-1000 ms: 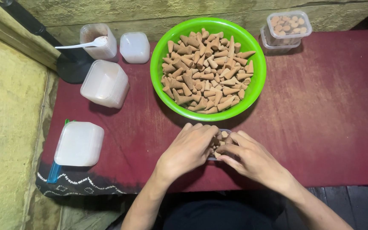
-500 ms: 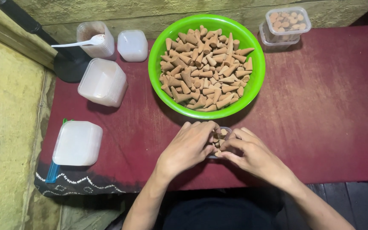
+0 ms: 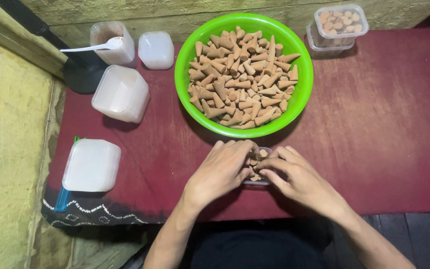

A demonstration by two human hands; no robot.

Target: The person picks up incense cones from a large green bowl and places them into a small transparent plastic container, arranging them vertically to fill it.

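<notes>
Brown cone-shaped pieces point(image 3: 255, 162) fill a small clear plastic tub point(image 3: 258, 181) near the maroon cloth-covered table's point(image 3: 384, 129) front edge. Left hand point(image 3: 222, 169) and right hand point(image 3: 294, 174) cup it, fingertips pinching pieces. Round green plastic bowl point(image 3: 187, 60) of cones sits behind.

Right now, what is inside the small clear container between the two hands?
The small clear container holds brown cones like those in the green bowl. The left hand and right hand cover most of it, so its fill level and bottom cannot be seen.
</notes>
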